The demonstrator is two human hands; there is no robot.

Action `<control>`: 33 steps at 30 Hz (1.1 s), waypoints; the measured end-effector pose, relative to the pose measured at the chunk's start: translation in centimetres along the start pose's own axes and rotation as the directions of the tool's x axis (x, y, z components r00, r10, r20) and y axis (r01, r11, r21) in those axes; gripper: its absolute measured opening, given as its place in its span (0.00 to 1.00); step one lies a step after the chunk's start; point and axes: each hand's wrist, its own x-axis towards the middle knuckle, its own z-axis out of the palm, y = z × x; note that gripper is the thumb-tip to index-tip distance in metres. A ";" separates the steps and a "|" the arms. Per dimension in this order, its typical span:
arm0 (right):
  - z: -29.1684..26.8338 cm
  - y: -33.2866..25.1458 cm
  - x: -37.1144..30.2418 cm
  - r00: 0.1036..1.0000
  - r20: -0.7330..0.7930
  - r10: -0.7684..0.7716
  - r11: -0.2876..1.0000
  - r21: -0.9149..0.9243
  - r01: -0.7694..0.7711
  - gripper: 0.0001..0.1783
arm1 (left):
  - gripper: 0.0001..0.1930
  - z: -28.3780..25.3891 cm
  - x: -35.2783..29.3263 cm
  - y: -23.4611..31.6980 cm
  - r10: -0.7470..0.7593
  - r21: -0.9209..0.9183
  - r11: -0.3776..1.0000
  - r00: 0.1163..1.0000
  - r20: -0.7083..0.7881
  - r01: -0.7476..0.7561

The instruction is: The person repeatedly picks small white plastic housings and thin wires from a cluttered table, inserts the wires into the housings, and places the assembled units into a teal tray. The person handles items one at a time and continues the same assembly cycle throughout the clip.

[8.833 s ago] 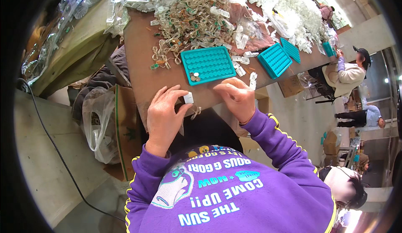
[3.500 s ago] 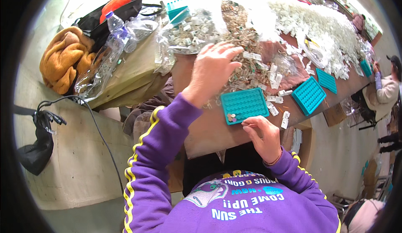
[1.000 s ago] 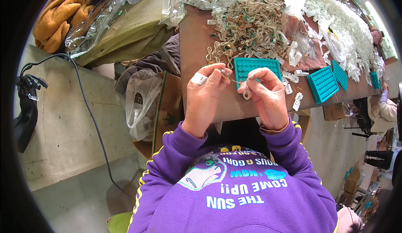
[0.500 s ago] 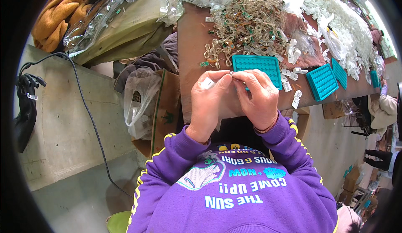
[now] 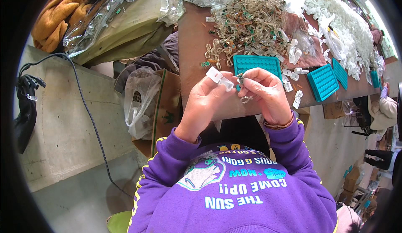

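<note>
Between the thumb and fingers of my left hand (image 5: 204, 103) is a white plastic case (image 5: 219, 78), its two halves apparently folded open. Close beside it, my right hand (image 5: 268, 93) pinches a small circuit board (image 5: 240, 79) with a coiled clear wire (image 5: 246, 99) hanging below. The two parts are slightly apart. Both hands are held over the table's near edge, in front of a teal tray (image 5: 261, 61) with rows of round shapes, partly covered by my right fingers.
A heap of wired boards (image 5: 251, 21) covers the table's middle, with a mass of white pieces (image 5: 335, 32) beyond it. Loose white cases (image 5: 297, 99) and another teal tray (image 5: 323, 82) lie to the right. A plastic bag (image 5: 140, 103) and cardboard box (image 5: 166, 111) stand left.
My hands have drawn slightly apart. The white case, mostly hidden by my left hand before, now shows fully, and the board with its wire has come into sight in my right fingers.
</note>
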 end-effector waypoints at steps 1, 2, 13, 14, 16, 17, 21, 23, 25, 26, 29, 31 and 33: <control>0.0 0.1 -0.1 0.999 0.027 0.024 0.999 0.023 -0.024 0.08 | 0.18 -0.1 0.0 0.0 0.014 0.087 0.996 1.000 0.018 -0.016; 0.0 0.2 -0.1 0.997 0.055 0.046 0.998 0.045 -0.049 0.09 | 0.17 -0.2 -0.1 -0.1 0.037 0.131 0.991 0.999 0.006 -0.037; 0.4 0.8 -0.3 0.994 0.035 0.100 0.991 -0.094 -0.096 0.10 | 0.11 -0.5 -0.1 -1.2 0.199 0.245 0.955 0.973 -0.118 -0.166; 0.4 0.6 -0.4 0.994 0.027 0.104 0.987 -0.126 -0.099 0.10 | 0.11 -0.5 -0.1 -1.1 0.192 0.274 0.949 0.976 -0.106 -0.157; 0.3 0.2 -0.6 0.990 0.040 0.138 0.980 -0.147 -0.131 0.09 | 0.11 -0.6 -0.1 -0.7 0.175 0.334 0.932 0.981 -0.081 -0.139; 0.2 -0.1 -0.6 0.984 0.062 0.168 0.978 -0.138 -0.158 0.09 | 0.10 -0.6 -0.2 -0.4 0.149 0.327 0.937 0.987 -0.059 -0.122; -0.3 -0.3 -0.5 0.961 0.190 0.200 0.978 -0.105 -0.183 0.07 | 0.10 -1.0 -0.6 0.9 0.010 0.285 0.958 0.999 0.039 -0.021; -0.4 0.0 -0.5 0.941 0.239 0.240 0.970 -0.108 -0.220 0.09 | 0.10 -1.1 -0.8 1.3 -0.055 0.246 0.969 0.991 0.122 0.024; -0.6 0.4 -0.3 0.897 0.313 0.312 0.950 -0.096 -0.297 0.11 | 0.10 -1.1 -1.0 1.5 -0.079 0.193 0.981 0.966 0.247 0.031; -0.5 0.8 -0.4 0.878 0.341 0.337 0.936 -0.017 -0.352 0.11 | 0.10 -1.0 -1.0 1.3 -0.116 0.119 0.989 0.949 0.293 0.085; -0.3 1.4 -0.7 0.890 0.306 0.338 0.931 0.027 -0.363 0.10 | 0.09 -0.5 -1.4 0.8 -0.033 0.076 0.997 0.961 0.274 0.013; 0.1 1.5 -1.0 0.931 0.193 0.310 0.945 0.045 -0.324 0.10 | 0.07 0.0 -1.6 0.3 0.059 0.096 0.993 0.989 0.132 -0.072; 0.5 1.5 -1.2 0.958 0.079 0.275 0.958 0.054 -0.280 0.10 | 0.08 0.4 -1.7 -0.1 0.201 0.215 0.958 0.979 -0.036 -0.189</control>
